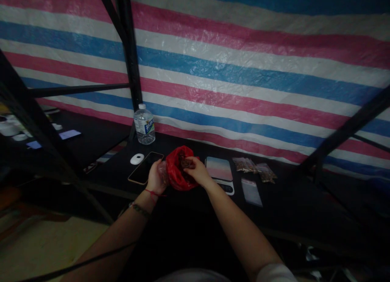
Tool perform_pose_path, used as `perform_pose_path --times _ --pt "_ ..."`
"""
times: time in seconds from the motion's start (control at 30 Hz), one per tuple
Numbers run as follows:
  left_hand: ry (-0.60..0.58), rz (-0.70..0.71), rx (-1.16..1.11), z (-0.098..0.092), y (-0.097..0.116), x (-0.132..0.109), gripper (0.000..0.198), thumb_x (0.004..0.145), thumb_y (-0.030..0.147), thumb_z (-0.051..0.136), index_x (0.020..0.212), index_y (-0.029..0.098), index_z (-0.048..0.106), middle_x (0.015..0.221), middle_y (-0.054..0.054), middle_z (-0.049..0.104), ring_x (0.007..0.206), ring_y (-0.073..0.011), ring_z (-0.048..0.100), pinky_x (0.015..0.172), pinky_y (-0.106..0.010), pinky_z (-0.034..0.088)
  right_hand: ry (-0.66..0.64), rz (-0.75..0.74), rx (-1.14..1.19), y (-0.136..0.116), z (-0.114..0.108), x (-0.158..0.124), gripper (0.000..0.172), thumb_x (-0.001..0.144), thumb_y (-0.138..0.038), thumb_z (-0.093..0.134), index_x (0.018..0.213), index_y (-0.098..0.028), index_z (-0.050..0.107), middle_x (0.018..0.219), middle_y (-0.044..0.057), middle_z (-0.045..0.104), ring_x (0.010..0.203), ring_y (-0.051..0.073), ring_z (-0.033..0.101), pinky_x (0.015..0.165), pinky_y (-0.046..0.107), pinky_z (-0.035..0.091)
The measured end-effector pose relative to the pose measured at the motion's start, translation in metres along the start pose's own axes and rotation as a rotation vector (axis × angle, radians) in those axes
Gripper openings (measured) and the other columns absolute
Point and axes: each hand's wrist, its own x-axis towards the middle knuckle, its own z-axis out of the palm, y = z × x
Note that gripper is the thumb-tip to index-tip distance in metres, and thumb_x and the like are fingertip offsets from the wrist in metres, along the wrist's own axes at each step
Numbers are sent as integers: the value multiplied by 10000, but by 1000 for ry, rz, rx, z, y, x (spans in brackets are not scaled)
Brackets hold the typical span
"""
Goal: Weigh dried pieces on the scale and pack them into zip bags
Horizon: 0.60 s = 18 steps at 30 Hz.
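Observation:
A red plastic bag (177,178) stands with its mouth open near the table's front edge, dark brown dried bits inside. My right hand (196,170) reaches into the mouth of the bag, fingers closed around some of the brown bits. At the bag's left side, my left hand (157,178) is curled around a small clear plastic bag (163,171); its contents are hard to make out. To the right lies a flat digital scale (219,169) with a pale shiny top. Beyond it are several small filled zip bags (243,164) and an unfilled zip bag (251,192).
A phone (146,168) and a white round device (137,159) lie left of the red bag. Behind them stands a clear plastic bottle (144,125). Dark metal posts (129,50) frame the table (289,200), backed by a striped plastic sheet (243,70).

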Motion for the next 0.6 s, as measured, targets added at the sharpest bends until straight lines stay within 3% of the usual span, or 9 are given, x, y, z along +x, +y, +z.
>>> perform_pose_path --times 0.27,0.43,0.6 --pt "-4 10 -1 -4 -1 2 321 852 357 459 898 106 652 644 -73 671 462 -160 592 422 -245 452 46 -82 -136 -7 -14 -8 460 673 -109 679 1114 -217 603 1122 32 651 975 164 628 916 336 478" --pt "95 35 3 3 1 -3 241 851 318 482 770 134 615 488 2 571 340 -106 486 324 -190 316 8 -93 -104 -5 -26 -16 443 673 -131 684 1106 -195 613 1107 49 657 975 171 627 886 329 486" --pt "195 128 21 14 2 -6 253 894 251 415 769 146 609 566 -22 627 457 -136 577 395 -213 400 -1 -95 -41 -11 -47 -31 463 675 -155 679 1131 -187 603 1095 57 666 938 173 639 849 317 500"
